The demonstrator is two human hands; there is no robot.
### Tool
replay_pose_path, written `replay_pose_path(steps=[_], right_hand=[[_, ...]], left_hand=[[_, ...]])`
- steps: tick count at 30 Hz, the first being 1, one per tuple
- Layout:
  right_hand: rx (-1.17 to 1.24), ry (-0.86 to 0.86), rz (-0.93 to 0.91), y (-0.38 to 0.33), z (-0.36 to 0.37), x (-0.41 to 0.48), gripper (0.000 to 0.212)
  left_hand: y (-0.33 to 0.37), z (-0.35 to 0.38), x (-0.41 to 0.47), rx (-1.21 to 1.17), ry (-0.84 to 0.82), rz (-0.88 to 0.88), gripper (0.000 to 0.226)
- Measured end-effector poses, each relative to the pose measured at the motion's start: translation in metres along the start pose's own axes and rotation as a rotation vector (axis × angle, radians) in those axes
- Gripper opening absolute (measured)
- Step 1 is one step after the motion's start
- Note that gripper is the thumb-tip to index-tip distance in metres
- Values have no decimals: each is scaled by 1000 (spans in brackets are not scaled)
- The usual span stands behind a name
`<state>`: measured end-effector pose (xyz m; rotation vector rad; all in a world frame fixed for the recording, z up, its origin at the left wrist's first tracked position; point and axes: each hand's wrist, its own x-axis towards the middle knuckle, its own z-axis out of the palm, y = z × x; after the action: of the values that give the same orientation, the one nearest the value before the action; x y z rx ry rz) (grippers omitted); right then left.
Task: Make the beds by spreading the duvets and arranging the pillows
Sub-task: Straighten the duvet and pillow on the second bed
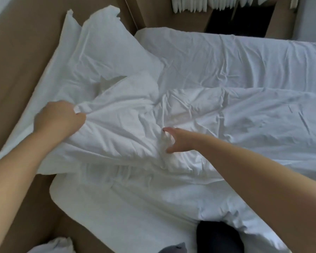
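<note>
A crumpled white duvet (217,117) lies across the middle of the bed. My left hand (59,119) is shut on a bunched corner of it near the bed's left side. My right hand (173,140) pinches a fold of the same duvet in the middle, thumb and fingers closed on the cloth. A white pillow (98,52) leans against the brown headboard at the upper left, partly under the duvet's corner. The white bed sheet (226,57) shows beyond the duvet.
The brown headboard (20,61) runs along the left. A dark gap (241,17) and hanging white fringe (190,4) are at the top. My dark-clothed knee (219,236) rests on the bed's near edge. Another white cloth (53,246) lies at bottom left.
</note>
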<state>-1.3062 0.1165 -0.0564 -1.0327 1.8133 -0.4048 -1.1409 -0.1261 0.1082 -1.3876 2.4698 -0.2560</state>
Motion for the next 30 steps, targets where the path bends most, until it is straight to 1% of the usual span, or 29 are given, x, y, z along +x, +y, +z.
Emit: replay_pose_path(steps=[2,3,5,6,7,8,9,10,11,12,13,14,16,17,18,19,20,21,23,25,27,28,30], right_hand=[[17,25,-35,-9,2,-6,89],[5,23,-42,-10,4,-7,88],[-56,-37,-3,-3,12,-6,88],[-96,-84,36,2,19,-4,90],[-137,-125,70,8,26,-3,92],[-169,-147,86,13,31,-1,91],[-188,-147,85,17,34,1,88],[-202,-126,73,21,34,3,82],[-220,-75,56,25,30,4,73],[-247,12,41,29,24,5,65],[-277,120,38,34,15,7,58],[-296,230,40,40,6,10,54],[-320,397,60,55,-10,16,57],[-342,435,74,63,-15,19,61],[-366,447,90,72,-19,22,67],[-384,450,108,79,-22,25,72],[-390,450,130,85,-23,27,77],[-387,445,149,89,-23,29,81],[-364,404,184,93,-22,32,86],[-352,321,224,96,-20,33,87],[-353,252,255,97,-17,37,86],[-353,220,271,96,-16,40,85],[-369,145,291,92,-12,48,82]], left_hand=[[-38,7,-19,7,-172,-67,45],[-45,15,-30,23,-299,-85,44],[-39,34,-47,56,-610,-61,40],[-28,42,-50,50,-726,-45,46],[-13,47,-51,41,-790,-35,56],[2,50,-44,26,-784,-6,73],[19,53,-34,2,-704,14,93],[38,54,-21,-19,-576,18,104],[60,53,-8,-28,-411,23,103],[84,51,5,-33,-229,44,94],[108,49,19,-59,-88,87,84],[133,45,31,-91,-7,122,78],[168,54,58,-123,9,122,80],[180,63,68,-118,-9,106,80],[189,76,76,-107,-23,94,75],[194,86,83,-115,-9,100,64],[195,91,89,-149,27,113,52],[189,90,94,-221,66,108,46],[154,76,111,-414,181,11,45],[93,54,131,-560,265,-153,49],[41,40,138,-581,253,-279,54],[30,40,139,-577,221,-280,55],[37,46,140,-579,189,-209,55]])
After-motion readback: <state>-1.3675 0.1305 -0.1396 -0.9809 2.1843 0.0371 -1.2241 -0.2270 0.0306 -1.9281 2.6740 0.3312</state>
